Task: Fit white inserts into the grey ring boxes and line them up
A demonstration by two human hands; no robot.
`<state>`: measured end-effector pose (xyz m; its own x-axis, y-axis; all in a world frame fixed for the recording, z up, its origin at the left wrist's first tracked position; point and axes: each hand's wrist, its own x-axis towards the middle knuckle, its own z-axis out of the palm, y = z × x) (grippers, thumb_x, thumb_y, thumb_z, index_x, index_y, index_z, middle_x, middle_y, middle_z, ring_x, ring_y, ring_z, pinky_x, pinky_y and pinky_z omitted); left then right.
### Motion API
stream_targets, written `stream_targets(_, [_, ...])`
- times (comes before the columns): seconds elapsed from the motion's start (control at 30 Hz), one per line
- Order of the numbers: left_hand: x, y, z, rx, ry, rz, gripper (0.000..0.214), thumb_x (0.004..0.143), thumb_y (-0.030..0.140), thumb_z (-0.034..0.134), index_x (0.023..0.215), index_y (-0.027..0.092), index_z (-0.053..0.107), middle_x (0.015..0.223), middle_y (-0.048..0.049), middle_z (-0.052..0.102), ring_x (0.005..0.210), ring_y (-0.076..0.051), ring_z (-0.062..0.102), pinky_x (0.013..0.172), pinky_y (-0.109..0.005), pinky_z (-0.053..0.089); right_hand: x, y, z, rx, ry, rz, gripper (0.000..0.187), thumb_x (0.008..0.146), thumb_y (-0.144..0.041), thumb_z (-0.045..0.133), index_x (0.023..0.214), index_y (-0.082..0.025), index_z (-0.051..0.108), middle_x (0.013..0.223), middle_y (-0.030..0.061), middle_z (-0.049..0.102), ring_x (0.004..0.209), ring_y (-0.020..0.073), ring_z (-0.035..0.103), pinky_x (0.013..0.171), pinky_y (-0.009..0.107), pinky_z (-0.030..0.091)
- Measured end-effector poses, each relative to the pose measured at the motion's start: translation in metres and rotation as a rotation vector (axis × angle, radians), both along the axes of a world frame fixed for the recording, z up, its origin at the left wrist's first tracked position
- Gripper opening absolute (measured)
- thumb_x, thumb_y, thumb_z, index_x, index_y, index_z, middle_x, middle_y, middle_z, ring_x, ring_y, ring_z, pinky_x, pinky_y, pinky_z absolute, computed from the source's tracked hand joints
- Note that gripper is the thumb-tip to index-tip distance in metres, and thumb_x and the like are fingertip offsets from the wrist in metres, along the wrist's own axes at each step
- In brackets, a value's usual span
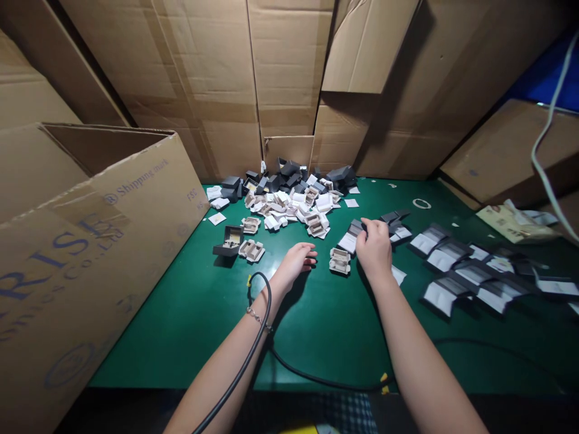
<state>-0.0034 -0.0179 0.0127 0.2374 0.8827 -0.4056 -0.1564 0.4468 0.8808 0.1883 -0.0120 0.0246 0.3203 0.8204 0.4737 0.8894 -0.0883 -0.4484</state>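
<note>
My left hand (296, 264) is over the middle of the green table, fingers stretched out and holding nothing. My right hand (374, 244) has its fingers curled at the edge of a small dark grey box (350, 237) with a white inside; the fingertips are partly hidden. Just below that box lies a folded white-and-grey cardboard insert (339, 261). To the left stands an open black box (228, 240), with another cardboard insert (252, 251) beside it. A white slip (398, 275) shows partly behind my right wrist.
White inserts (289, 208) and black boxes (289, 172) form a pile at the back. Several opened dark boxes (443, 256) lie to the right. A large carton (136, 199) stands at left. A black cable (316, 380) runs from my left wrist strap across the front.
</note>
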Motion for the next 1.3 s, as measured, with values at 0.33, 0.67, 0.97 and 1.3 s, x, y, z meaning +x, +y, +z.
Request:
stream_targets(0.33, [0.004,-0.001,-0.005,0.067,0.043,-0.013,0.017,0.081,0.026,0.053,0.093,0.015,0.059,0.087,-0.0057,0.061,0.064,-0.008,0.054,0.059,-0.020,0.038,-0.019,-0.004,0.003,-0.370,-0.119,0.090,0.036,0.087,-0.036,0.045,0.109,-0.022,0.070,0.106,0.0109,0.066,0.092,0.0239,0.063,0.071,0.031,0.046])
stream_targets(0.67, [0.004,0.000,-0.011,0.096,0.073,-0.061,0.018,0.082,0.025,0.053,0.096,0.015,0.059,0.086,-0.0057,0.060,0.063,-0.007,0.051,0.057,-0.019,0.036,-0.007,-0.006,0.015,-0.620,-0.086,-0.043,0.043,0.086,-0.043,0.045,0.121,-0.024,0.061,0.102,0.0149,0.069,0.091,0.0291,0.064,0.068,0.034,0.045])
stream_targets(0.97, [0.004,0.002,-0.015,0.115,0.067,-0.065,0.017,0.081,0.024,0.054,0.094,0.015,0.060,0.083,-0.0047,0.060,0.062,-0.007,0.050,0.057,-0.019,0.036,-0.002,-0.003,0.011,-0.489,-0.058,-0.122,0.039,0.090,-0.035,0.038,0.111,-0.025,0.069,0.098,0.0144,0.071,0.085,0.0275,0.066,0.069,0.035,0.046])
stream_targets(1.3, [0.004,0.001,-0.018,0.147,0.088,-0.080,0.019,0.080,0.024,0.053,0.096,0.015,0.060,0.086,-0.0052,0.060,0.064,-0.008,0.051,0.058,-0.020,0.037,0.003,0.000,0.004,-0.511,-0.056,-0.095,0.048,0.084,-0.048,0.049,0.124,-0.025,0.060,0.104,0.0146,0.069,0.091,0.0299,0.065,0.070,0.036,0.047])
